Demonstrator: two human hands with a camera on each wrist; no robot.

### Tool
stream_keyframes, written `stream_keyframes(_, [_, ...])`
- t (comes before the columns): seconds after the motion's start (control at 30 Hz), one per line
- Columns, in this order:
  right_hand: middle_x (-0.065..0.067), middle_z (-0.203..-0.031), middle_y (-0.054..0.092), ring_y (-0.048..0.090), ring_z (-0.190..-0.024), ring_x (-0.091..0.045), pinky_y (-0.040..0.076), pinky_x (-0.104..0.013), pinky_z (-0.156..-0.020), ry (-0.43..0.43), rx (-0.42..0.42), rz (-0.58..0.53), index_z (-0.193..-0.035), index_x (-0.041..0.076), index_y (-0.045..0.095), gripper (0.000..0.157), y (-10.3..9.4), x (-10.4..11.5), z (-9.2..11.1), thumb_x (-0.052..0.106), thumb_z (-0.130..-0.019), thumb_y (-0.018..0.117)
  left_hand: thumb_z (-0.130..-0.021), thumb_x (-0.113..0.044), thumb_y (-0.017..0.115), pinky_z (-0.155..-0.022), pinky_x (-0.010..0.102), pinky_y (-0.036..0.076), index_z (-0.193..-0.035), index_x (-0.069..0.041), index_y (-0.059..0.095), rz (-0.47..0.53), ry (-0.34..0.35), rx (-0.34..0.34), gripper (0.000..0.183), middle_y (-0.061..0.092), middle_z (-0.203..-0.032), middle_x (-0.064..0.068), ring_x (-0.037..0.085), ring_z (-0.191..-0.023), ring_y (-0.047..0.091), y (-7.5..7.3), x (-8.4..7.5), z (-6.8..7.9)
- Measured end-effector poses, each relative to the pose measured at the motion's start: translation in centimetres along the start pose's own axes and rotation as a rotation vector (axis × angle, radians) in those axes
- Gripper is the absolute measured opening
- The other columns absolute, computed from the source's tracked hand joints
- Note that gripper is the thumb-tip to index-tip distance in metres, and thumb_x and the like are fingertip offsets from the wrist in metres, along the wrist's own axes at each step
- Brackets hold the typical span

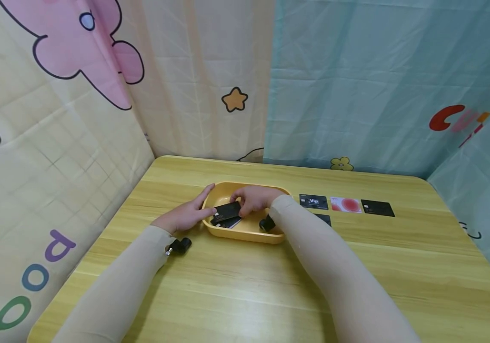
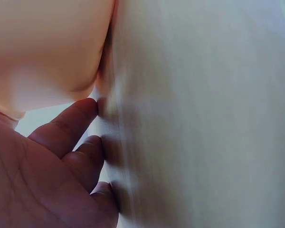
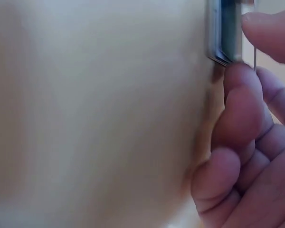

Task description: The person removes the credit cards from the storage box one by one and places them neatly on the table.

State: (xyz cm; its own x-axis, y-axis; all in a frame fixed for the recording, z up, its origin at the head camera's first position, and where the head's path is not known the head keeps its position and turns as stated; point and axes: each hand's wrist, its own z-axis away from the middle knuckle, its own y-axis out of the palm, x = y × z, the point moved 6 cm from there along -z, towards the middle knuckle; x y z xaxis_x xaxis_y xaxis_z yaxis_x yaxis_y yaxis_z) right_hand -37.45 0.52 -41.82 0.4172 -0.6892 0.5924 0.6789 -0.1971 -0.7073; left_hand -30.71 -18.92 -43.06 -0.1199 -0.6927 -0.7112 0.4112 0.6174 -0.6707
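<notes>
A shallow yellow-orange plastic basket sits on the table. In it, my right hand pinches the right end of a black card marked VIP, between thumb and fingers. More dark cards lie partly hidden beneath it. The right wrist view shows the edges of a card or cards between the thumb and a fingertip. At the basket's left end rests my left hand, its thumb laid over the rim by the black card and its straight fingers outside. The left wrist view shows fingertips touching the tabletop.
Right of the basket lie a black Vip card, a pink-and-red card and another black card in a row. A further dark card is partly covered by the right sleeve. Printed curtains stand behind the table.
</notes>
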Motion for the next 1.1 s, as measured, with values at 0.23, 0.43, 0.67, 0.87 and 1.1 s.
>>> stream_keyframes(0.23, [0.000, -0.082, 0.059, 0.054, -0.071, -0.014, 0.042, -0.025, -0.064, -0.023, -0.057, 0.098, -0.141, 0.009, 0.063, 0.056, -0.5, 0.5, 0.0, 0.013, -0.087, 0.077, -0.107, -0.054, 0.050, -0.125, 0.065, 0.027, -0.168, -0.044, -0.006, -0.012, 0.008, 0.004, 0.084, 0.025, -0.172, 0.023, 0.047, -0.152, 0.037, 0.1, -0.1, 0.0])
stream_keyframes(0.43, [-0.001, -0.084, 0.061, 0.055, -0.075, -0.016, 0.043, -0.026, -0.067, -0.038, -0.103, 0.125, -0.139, 0.005, 0.063, 0.058, -1.5, 0.9, 0.8, 0.014, -0.083, 0.077, -0.108, -0.053, 0.049, -0.125, 0.065, 0.026, -0.169, -0.039, -0.005, -0.011, 0.012, 0.002, 0.083, 0.023, -0.173, 0.023, 0.048, -0.153, 0.035, 0.1, -0.1, -0.1])
stream_keyframes(0.67, [-0.003, -0.090, 0.062, 0.055, -0.081, -0.019, 0.044, -0.028, -0.070, -0.031, -0.151, 0.108, -0.138, 0.007, 0.064, 0.059, -3.3, 0.8, 2.6, 0.019, -0.082, 0.080, -0.108, -0.055, 0.049, -0.126, 0.066, 0.023, -0.169, -0.040, -0.005, -0.004, 0.012, 0.001, 0.084, 0.019, -0.175, 0.020, 0.048, -0.155, 0.031, -0.1, -0.1, -0.1])
stream_keyframes(0.87, [-0.003, -0.084, 0.059, 0.054, -0.077, -0.017, 0.043, -0.026, -0.068, -0.040, -0.175, 0.062, -0.141, 0.004, 0.061, 0.058, -4.9, 0.3, 4.6, 0.013, -0.086, 0.075, -0.108, -0.053, 0.050, -0.126, 0.067, 0.022, -0.169, -0.039, -0.006, -0.012, 0.021, 0.007, 0.084, 0.014, -0.176, 0.020, 0.051, -0.156, 0.028, 0.0, -0.2, -0.2])
stream_keyframes(1.1, [-0.003, -0.081, 0.059, 0.052, -0.075, -0.017, 0.043, -0.028, -0.068, -0.025, -0.224, -0.013, -0.141, 0.002, 0.060, 0.056, -6.7, -0.3, 7.6, 0.008, -0.087, 0.076, -0.108, -0.052, 0.050, -0.126, 0.068, 0.022, -0.170, -0.039, -0.006, -0.028, 0.037, 0.002, 0.084, 0.013, -0.176, 0.019, 0.052, -0.155, 0.028, -0.1, 0.0, -0.3])
